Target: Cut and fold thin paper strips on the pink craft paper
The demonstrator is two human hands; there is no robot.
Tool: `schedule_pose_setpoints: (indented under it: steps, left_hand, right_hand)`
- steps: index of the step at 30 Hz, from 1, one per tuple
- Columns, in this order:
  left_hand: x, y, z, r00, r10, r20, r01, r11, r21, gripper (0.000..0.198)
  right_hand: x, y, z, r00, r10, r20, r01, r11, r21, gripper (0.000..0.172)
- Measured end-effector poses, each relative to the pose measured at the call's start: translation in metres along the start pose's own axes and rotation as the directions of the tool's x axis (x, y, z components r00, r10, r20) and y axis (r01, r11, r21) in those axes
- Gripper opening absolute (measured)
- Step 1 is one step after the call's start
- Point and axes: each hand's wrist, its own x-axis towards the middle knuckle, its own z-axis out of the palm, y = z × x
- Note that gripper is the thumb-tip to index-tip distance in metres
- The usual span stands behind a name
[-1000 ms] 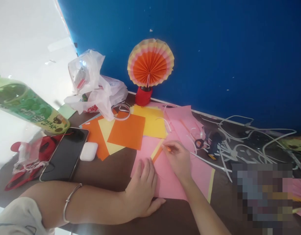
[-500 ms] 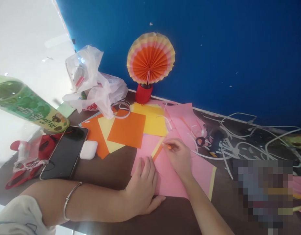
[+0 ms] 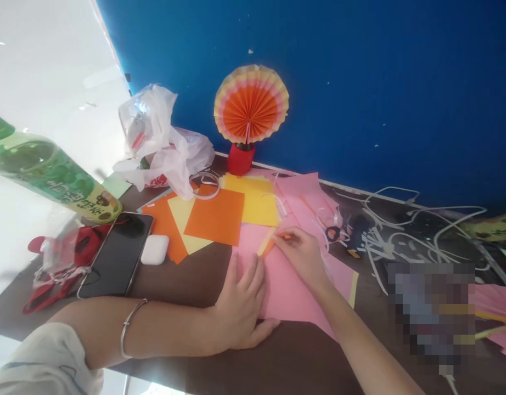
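A large pink paper sheet (image 3: pixel 294 299) lies on the dark tabletop under both hands. My left hand (image 3: pixel 241 304) rests flat on its left part, fingers stretched toward a narrow yellow-and-orange paper strip (image 3: pixel 266 244). At the strip's upper right, my right hand (image 3: pixel 304 253) is closed, with thumb and forefinger pinching a bit of orange paper; the fingers partly hide it. Just beyond the hands are an orange square sheet (image 3: pixel 215 215) and a yellow sheet (image 3: pixel 258 200).
At the back stands a round pleated paper fan (image 3: pixel 251 104) in a red holder (image 3: pixel 240 159). Plastic bags (image 3: pixel 162 148), a tilted green bottle (image 3: pixel 61 175), a phone (image 3: pixel 117 255) and a white earbud case (image 3: pixel 155 249) are left. White cables (image 3: pixel 395 244) and scissors (image 3: pixel 332 234) lie right.
The view has shifted slightly. My left hand still lies flat on the pink sheet, and my right hand keeps its pinch at the strip with little visible movement.
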Motion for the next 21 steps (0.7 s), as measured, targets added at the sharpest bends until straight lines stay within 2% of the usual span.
schedule_pose_setpoints:
  steps: [12,21]
  left_hand:
    - [0.0,0.0,0.001,0.999,0.002,0.039,0.0,0.999,-0.054,0.074]
    - [0.0,0.0,0.002,0.999,0.003,0.037,-0.001,0.999,-0.051,0.072]
  right_hand:
    - [0.0,0.012,0.005,0.993,-0.104,-0.051,0.103,0.994,-0.031,0.017]
    - [-0.002,0.013,0.006,0.991,-0.111,-0.072,0.106,0.992,-0.067,0.013]
